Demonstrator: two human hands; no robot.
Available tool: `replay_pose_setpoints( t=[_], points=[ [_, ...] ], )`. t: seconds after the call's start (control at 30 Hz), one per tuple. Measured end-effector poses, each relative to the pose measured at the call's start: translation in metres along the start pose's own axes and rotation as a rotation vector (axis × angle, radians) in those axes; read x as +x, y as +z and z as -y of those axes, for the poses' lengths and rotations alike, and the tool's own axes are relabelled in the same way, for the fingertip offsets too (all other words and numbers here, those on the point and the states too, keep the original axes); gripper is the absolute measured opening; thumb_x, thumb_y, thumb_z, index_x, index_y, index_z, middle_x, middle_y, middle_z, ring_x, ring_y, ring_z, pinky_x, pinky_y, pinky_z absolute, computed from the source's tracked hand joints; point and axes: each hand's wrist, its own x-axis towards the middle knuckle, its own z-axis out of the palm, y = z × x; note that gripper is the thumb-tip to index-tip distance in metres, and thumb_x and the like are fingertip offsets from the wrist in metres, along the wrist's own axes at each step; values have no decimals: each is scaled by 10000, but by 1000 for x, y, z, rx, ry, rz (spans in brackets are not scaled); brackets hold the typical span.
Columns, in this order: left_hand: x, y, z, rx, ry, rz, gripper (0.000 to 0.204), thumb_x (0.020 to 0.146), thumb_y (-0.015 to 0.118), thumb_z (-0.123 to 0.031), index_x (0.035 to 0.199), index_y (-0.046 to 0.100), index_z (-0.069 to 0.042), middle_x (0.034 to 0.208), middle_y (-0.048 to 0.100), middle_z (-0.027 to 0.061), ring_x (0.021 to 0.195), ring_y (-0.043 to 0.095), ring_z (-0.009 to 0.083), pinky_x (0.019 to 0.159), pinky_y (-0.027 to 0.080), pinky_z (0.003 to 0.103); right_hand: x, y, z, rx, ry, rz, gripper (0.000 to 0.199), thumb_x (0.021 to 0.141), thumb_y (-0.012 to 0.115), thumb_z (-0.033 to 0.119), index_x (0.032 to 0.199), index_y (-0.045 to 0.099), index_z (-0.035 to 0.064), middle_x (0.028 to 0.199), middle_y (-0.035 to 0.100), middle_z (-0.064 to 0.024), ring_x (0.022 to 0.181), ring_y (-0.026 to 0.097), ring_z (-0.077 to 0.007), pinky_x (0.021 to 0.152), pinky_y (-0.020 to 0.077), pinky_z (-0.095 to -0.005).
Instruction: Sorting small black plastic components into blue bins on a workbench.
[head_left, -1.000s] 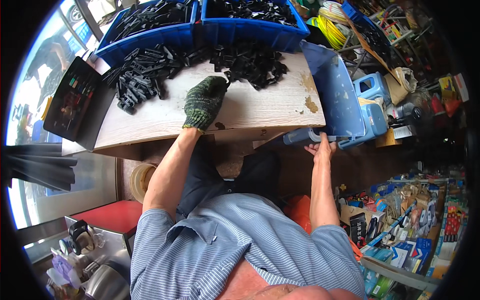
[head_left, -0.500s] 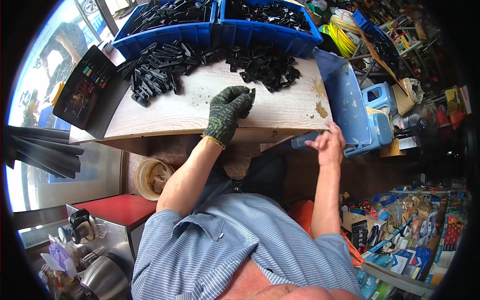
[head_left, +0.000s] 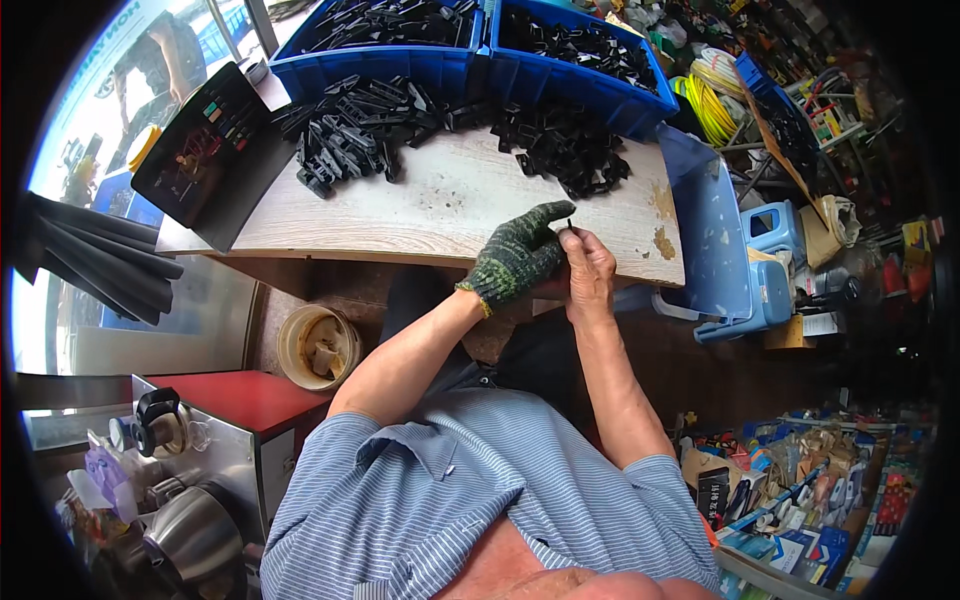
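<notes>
1. Two bins stand side by side at the far edge of the table.
2. Piles of plastic parts lie on the table just before the bins.
3. A tray lies at the table's left end.
4. A bucket stands below the table's near edge.
5. Both hands, left hand and right hand, meet over the near edge.

a broad strip of bare pale wooden tabletop lies open ahead of the gloved left hand and bare right hand. beyond it, heaps of small black plastic parts bar the far edge, backed by two blue plastic bins. a black tray blocks the left end, a blue plastic stool the right.
</notes>
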Motion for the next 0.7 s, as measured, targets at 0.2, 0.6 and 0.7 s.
replay_pose_setpoints(
  t=[0.2, 0.6, 0.7],
  points=[
    [8, -14, -14, 661, 83, 28, 376, 878, 681, -184, 1245, 614, -135, 857, 695, 151, 727, 677, 291, 660, 530, 390, -3, 7, 15, -21, 219, 71, 271, 945, 687, 326, 942, 675, 56, 664, 492, 74, 552, 440, -29, 480, 328, -204],
    [111, -92, -19, 1429, 398, -428, 404, 815, 691, -276, 1182, 638, -118, 1236, 615, 139, 1167, 554, 369, 974, 438, 522, 8, 17, 17, 51, 286, -120, 318, 972, 471, 369, 801, 476, 101, 511, 286, 30, 389, 337, -101, 448, 576, -412],
    [125, -116, -6, 1558, 208, -193, 390, 848, 632, -250, 1217, 626, -122, 1263, 603, 143, 1175, 553, 365, 976, 428, 527, 9, 15, 14, 69, 320, -123, 319, 971, 469, 362, 794, 470, 97, 502, 287, 28, 376, 344, -107, 443, 574, -413]
  ],
)
